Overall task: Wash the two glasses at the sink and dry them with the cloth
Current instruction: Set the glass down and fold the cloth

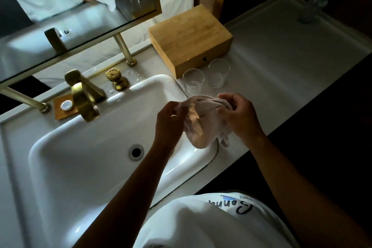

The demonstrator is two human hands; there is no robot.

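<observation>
Two clear glasses stand upright on the white counter just right of the sink: one glass (193, 83) nearer the basin, the other glass (219, 72) beside it to the right. A white cloth (203, 121) hangs bunched between my hands over the sink's right rim. My left hand (171, 123) pinches the cloth's left edge. My right hand (240, 116) grips its right side. Both hands sit just in front of the glasses, not touching them. The white sink basin (84, 159) holds no glass.
A brass faucet (83, 94) and brass knob (116, 78) stand behind the basin, with water drops around them. A wooden box (189, 38) sits behind the glasses. A small wooden dish with a white cap (65, 106) lies left of the faucet. A brass-framed mirror (80, 6) hangs above.
</observation>
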